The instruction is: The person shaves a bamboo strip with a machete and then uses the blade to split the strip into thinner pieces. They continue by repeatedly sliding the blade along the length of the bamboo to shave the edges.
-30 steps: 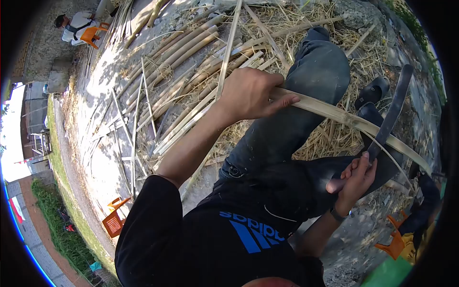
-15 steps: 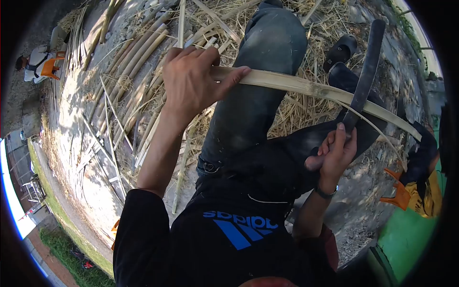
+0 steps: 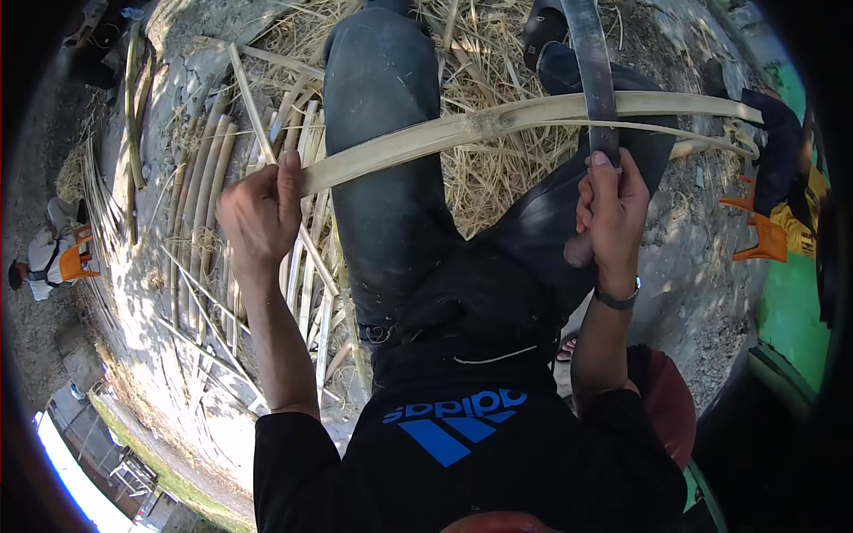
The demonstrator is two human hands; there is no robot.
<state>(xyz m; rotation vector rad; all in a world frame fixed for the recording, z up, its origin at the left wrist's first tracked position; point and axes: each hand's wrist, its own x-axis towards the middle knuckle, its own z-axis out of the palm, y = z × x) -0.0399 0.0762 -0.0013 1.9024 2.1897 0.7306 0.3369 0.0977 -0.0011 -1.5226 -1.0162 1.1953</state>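
Observation:
A long pale bamboo strip (image 3: 418,147) lies across my raised knee, its near end held in my left hand (image 3: 262,206) with the thumb along the top. In my right hand (image 3: 613,209) is a dark-bladed machete (image 3: 588,62), gripped low on the blade by the wooden handle (image 3: 579,250), index finger stretched along it. The blade crosses the strip right of the knee. From there a thin sliver (image 3: 702,139) peels away below the strip and curls at its far end.
Bamboo poles (image 3: 209,204) and split lengths lie on the ground at left. Shavings (image 3: 484,178) cover the ground between my legs. A person (image 3: 49,262) sits on an orange chair at far left. Another orange chair (image 3: 764,238) with a person in dark and yellow clothing stands at right.
The view has turned. My left hand has drawn back left from the knee, turning thumb up, and the strip sits more level. The machete stands more upright, and the sliver hangs closer to the strip.

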